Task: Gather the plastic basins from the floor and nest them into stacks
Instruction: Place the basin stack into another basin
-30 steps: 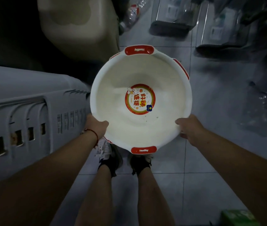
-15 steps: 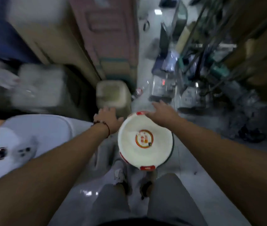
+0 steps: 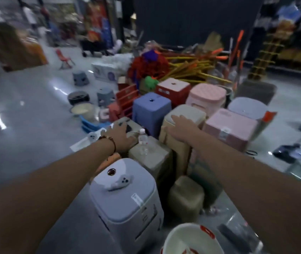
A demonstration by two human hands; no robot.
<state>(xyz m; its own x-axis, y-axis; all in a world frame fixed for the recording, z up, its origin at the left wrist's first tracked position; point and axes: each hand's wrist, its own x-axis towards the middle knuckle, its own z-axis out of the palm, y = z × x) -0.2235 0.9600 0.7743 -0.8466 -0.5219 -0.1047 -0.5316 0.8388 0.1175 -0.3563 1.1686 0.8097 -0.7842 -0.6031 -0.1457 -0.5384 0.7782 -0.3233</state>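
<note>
The white basin with red handle tabs point(image 3: 188, 239) sits low at the bottom edge, below my arms, with neither hand on it. My left hand point(image 3: 122, 135), with a bead bracelet on its wrist, reaches forward with fingers spread and holds nothing. My right hand point(image 3: 181, 126) stretches out flat over the tall beige plastic stool point(image 3: 181, 149). More basins lie on the floor at the left: a dark one point(image 3: 78, 97), a cream one point(image 3: 82, 110) and blue ones point(image 3: 90, 124).
A dense cluster of plastic stools stands ahead: a grey one point(image 3: 125, 204), a low beige one point(image 3: 150, 156) with a water bottle point(image 3: 143, 139) on it, a blue-violet one point(image 3: 150, 110) and pink ones point(image 3: 228, 129). Brooms point(image 3: 192, 68) are piled behind. Open tiled floor lies to the left.
Both hands have let go of the white basin, which now sits low beneath me. My head has lifted, and both arms reach forward over the stools.
</note>
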